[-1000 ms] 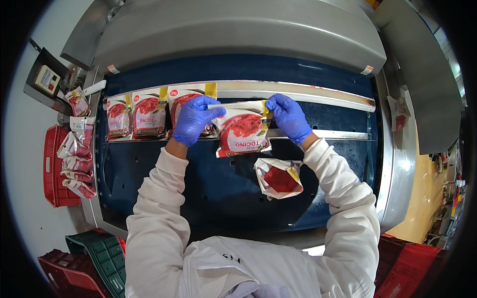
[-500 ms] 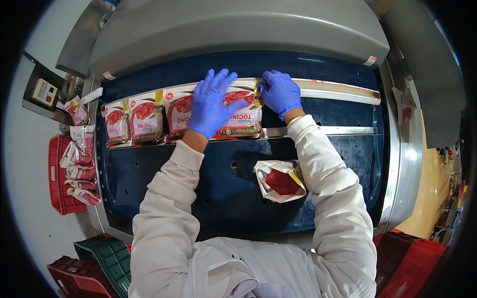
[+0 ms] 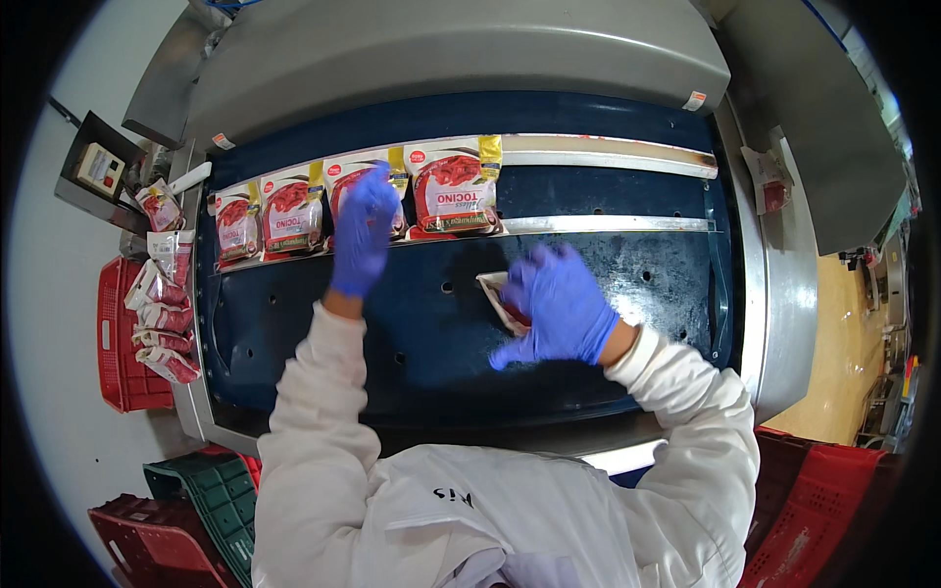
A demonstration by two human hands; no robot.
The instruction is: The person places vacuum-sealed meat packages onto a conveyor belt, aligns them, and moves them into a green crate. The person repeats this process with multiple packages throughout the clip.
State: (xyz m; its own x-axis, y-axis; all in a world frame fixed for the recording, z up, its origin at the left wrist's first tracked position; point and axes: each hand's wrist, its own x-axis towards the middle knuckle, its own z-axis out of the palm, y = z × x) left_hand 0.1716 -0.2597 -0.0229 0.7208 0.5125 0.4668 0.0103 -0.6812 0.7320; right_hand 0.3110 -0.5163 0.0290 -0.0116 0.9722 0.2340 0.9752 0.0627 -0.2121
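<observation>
Several red-and-white printed meat pouches stand in a row along the upper part of the dark blue machine bed [image 3: 323, 382]. The rightmost pouch [image 3: 456, 191] lies flat with its top edge on a long metal bar [image 3: 618, 157]. My left hand [image 3: 363, 235], in a blue glove, passes over the neighbouring pouch [image 3: 338, 178] and partly hides it; motion smears its fingers. My right hand [image 3: 564, 309], also gloved, hovers palm down over a loose pouch [image 3: 495, 294] lower on the bed. Its thumb and fingers are apart, and most of that pouch is hidden beneath it.
A second metal strip [image 3: 627, 224] runs below the row. A grey metal lid [image 3: 461, 49] spans the back. At the left, several filled pouches [image 3: 162, 314] lean by a red crate [image 3: 116, 343]; a control box [image 3: 98, 169] is above. Green [image 3: 206, 505] and red crates [image 3: 823, 519] flank me.
Both hands have left the rightmost pouch. My left hand moved left and nearer; my right hand came down over the loose pouch. The view has shifted slightly.
</observation>
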